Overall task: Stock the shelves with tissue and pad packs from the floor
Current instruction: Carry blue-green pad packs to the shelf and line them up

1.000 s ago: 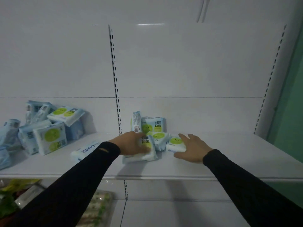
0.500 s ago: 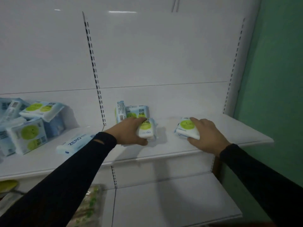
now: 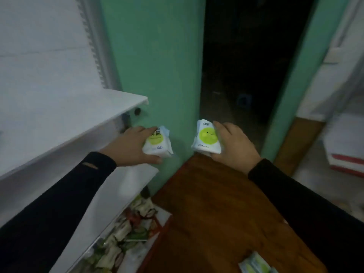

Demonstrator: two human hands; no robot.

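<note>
While each hand grips one pad pack, the left hand point(image 3: 129, 145) holds its pack point(image 3: 157, 141) just off the shelf's point(image 3: 110, 107) right end, and the right hand point(image 3: 233, 143) holds its pack point(image 3: 206, 137) above the brown counter point(image 3: 216, 203). Step in hand: carrying. Next, each pack needs placing on bare shelf.

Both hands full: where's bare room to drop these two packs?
Bare: the white shelf top, from the back panel out to its corner by the green wall; also the brown top below the right hand, bare except packs at its near edge. Crowded: the lower shelf, full of wrapped goods. Left hand grips one pack, right the other.
</note>
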